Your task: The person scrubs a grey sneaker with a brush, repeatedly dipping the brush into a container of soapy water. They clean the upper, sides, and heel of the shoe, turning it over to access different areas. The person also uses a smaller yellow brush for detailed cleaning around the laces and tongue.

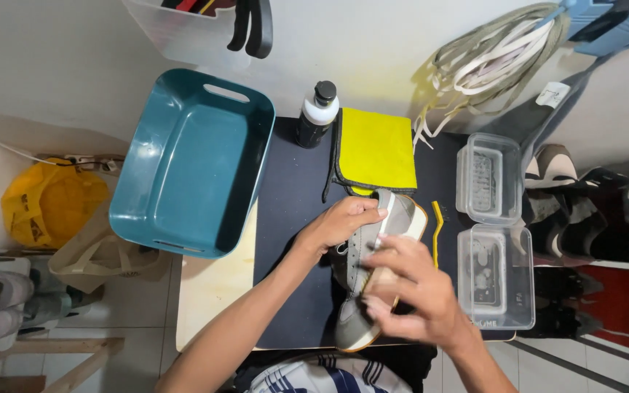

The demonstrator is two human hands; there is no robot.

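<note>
A grey and white sneaker [400, 218] with a tan sole edge lies on a dark mat [293, 218] on a small table. My left hand [338, 223] grips the shoe near its toe end. My right hand [409, 291] is over the middle and heel of the shoe, fingers curled, seemingly on a small object that I cannot make out. A yellow cloth [377, 149] with a dark border lies just beyond the shoe.
A teal plastic basin [191, 164] stands at the left. A dark bottle with a white collar [316, 115] is at the back. Two clear plastic containers [493, 225] sit at the right, beside a thin yellow tool [437, 225]. Shoelaces [489, 62] hang at back right; shoes [584, 218] line the right.
</note>
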